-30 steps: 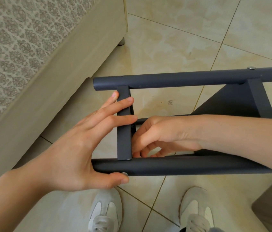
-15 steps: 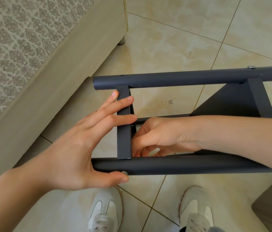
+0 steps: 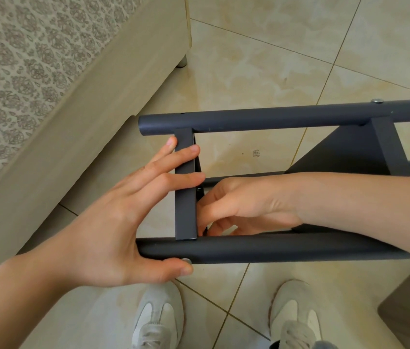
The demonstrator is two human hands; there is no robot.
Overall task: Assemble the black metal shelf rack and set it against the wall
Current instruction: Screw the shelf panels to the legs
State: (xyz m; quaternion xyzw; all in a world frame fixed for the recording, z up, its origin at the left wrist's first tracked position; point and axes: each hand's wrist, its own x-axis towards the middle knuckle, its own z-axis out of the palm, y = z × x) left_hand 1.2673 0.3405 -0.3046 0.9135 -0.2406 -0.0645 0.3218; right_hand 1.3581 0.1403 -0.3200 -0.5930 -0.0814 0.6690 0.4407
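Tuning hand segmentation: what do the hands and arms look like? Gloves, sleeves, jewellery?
Both bare: the left hand and right hand show no gloves, rings or markings. The left forearm and right forearm carry no sleeve, watch or bracelet in view.

— What lies around the crossbar?
— It spans two tubes: the far tube behind it, the near tube before it. My left hand lies left of it, fingers across it. My right hand sits just right of it, between the tubes.
— And farther off?
— The bed base is to the left, the shelf panel to the right, and my shoes are before it on the floor.
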